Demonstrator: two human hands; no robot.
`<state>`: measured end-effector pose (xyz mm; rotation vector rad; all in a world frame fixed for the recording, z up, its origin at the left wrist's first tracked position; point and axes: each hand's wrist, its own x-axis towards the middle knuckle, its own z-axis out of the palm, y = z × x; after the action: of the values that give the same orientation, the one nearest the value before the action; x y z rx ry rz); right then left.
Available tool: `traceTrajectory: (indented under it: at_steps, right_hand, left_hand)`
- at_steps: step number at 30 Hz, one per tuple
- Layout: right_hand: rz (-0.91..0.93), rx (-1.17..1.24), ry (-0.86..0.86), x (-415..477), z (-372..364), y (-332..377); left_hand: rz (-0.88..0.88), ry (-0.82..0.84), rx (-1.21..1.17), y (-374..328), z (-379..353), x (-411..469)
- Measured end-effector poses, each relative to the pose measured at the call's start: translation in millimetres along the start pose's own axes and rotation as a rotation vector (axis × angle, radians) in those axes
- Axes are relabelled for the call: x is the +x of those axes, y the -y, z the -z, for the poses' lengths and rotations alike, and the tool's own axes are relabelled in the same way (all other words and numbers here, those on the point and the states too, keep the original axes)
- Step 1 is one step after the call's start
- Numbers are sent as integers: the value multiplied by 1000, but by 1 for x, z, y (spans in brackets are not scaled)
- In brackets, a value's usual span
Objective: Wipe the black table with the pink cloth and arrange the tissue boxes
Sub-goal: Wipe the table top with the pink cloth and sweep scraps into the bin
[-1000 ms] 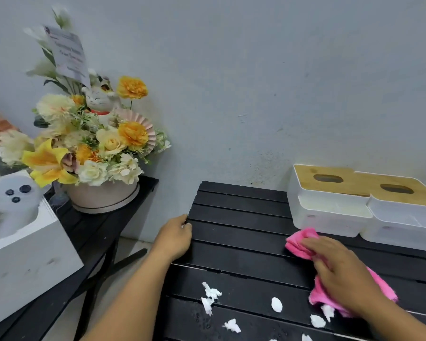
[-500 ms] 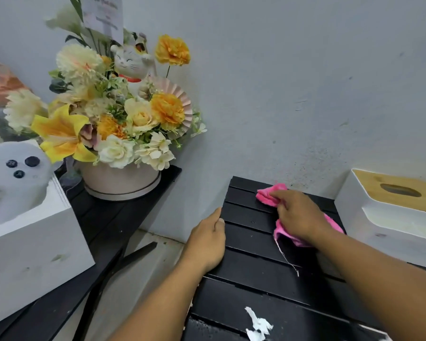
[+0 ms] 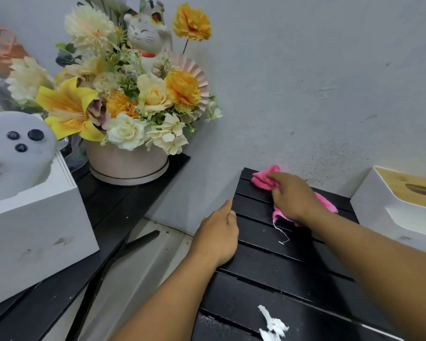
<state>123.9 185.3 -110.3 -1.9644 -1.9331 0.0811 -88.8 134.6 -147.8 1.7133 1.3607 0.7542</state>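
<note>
I am wiping the far-left corner of the black desk [image 3: 268,267], at about eleven o'clock from me, where the slats meet the wall [image 3: 305,94]. My right hand [image 3: 293,195] is bearing down on the bunched pink cloth [image 3: 263,179], its fingers bent over the cloth and holding it to the wood. My left hand [image 3: 219,232] is resting on the desk's left edge at nine o'clock, holding nothing else. I cannot tell whether its fingers are hooking the edge or lying flat. To do this corner well, I am thinking the cloth should be spread wider under my palm, since a tight wad probably skips the grooves between slats. Strokes running along the slats, from the wall back toward six o'clock, would likely drag dirt out instead of packing it in. A loose thread [image 3: 280,232] is trailing from the cloth and might catch in a gap. The paper scraps [image 3: 272,326] at six o'clock are waiting to be swept off. One tissue box [image 3: 391,212] is sitting at three o'clock, well apart from the cloth. I judge that the patch beneath it is not yet wiped.
</note>
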Motion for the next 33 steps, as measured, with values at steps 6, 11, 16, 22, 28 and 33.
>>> traceTrajectory:
  at_steps: [6, 11, 16, 22, 28, 33]
  right_hand:
    - [331, 52, 174, -20, 9, 5]
    - [103, 23, 46, -1, -2, -11]
    - [214, 63, 78, -16, -2, -3]
    - [159, 39, 83, 1, 5, -7]
    - [272, 48, 92, 14, -8, 24]
    - [123, 7, 11, 22, -11, 18]
  left_hand:
    - [17, 2, 149, -3, 0, 0]
    - [4, -7, 387, -6, -1, -2]
    - [-16, 3, 440, -11, 2, -3]
    - [6, 1, 435, -12, 0, -4]
    - [8, 11, 392, -7, 1, -4]
    - [2, 6, 403, -8, 1, -3]
